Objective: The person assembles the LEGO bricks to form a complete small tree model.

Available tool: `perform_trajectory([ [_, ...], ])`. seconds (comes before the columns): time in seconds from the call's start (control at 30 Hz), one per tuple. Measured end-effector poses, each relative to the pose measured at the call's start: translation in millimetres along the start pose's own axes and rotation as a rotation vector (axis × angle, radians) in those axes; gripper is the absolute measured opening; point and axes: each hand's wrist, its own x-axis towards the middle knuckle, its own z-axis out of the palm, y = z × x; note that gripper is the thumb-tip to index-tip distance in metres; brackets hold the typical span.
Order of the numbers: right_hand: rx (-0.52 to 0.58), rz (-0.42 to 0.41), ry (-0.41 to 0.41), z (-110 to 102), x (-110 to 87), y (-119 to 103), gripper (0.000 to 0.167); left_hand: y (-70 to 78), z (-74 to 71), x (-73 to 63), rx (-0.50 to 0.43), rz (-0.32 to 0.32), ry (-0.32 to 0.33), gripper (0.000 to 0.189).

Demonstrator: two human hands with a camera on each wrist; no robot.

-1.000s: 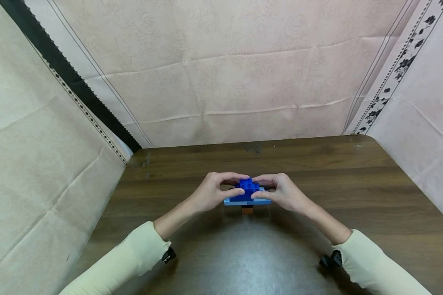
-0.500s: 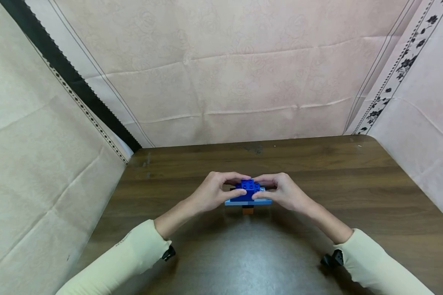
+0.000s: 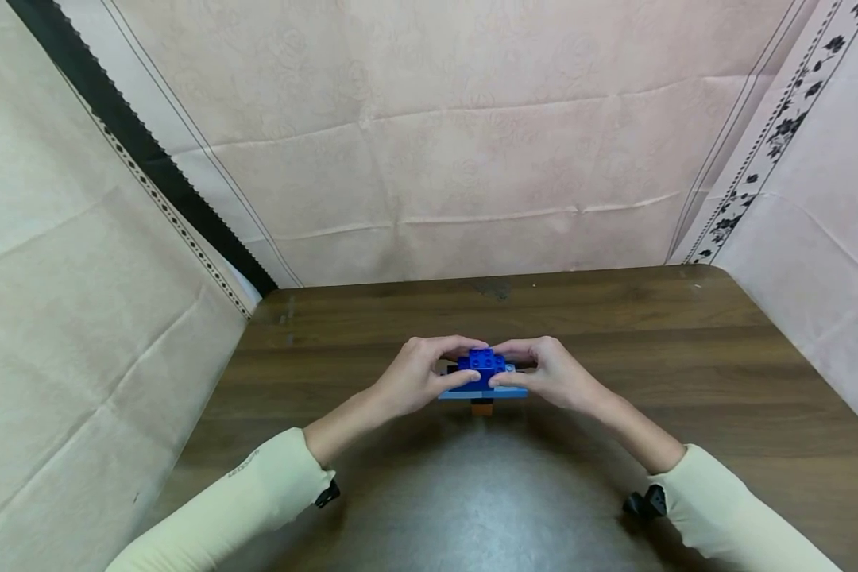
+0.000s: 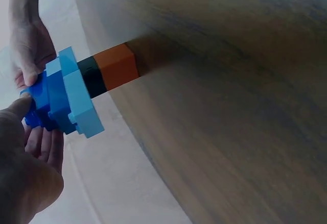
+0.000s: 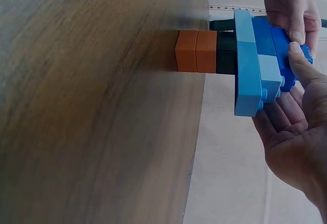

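Observation:
A stack of toy building bricks stands upright on the table between both hands. Two orange bricks (image 5: 196,51) form its foot, with a dark brick (image 5: 226,53) above them. A wider light-blue layer (image 5: 248,76) sits on that, and narrower blue bricks (image 4: 60,101) rise over it. At the top is a dark-blue studded brick (image 3: 482,360). My left hand (image 3: 416,375) grips the blue upper bricks from the left, thumb in front and fingers behind. From the right, my right hand (image 3: 554,373) holds them the same way, both thumbs nearly meeting.
The brown wooden table (image 3: 429,492) extends all round the stack. Pale patterned cloth (image 3: 472,159) hangs behind its far edge and along both sides. A dark device (image 3: 643,504) is strapped at the right sleeve, another (image 3: 326,493) at the left.

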Motion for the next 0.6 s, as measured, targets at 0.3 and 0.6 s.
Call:
perform_trajectory([
  [0.3, -0.067, -0.029, -0.006, -0.4, 2.8, -3.3, 0.043, -5.8, 5.0, -2.4, -0.025, 0.008, 0.052, 0.039],
  [0.6, -0.166, -0.049, -0.075, 7.5, -0.2, 4.2, 0.052, -3.4, 8.5, -8.5, 0.006, -0.020, 0.058, 0.052],
])
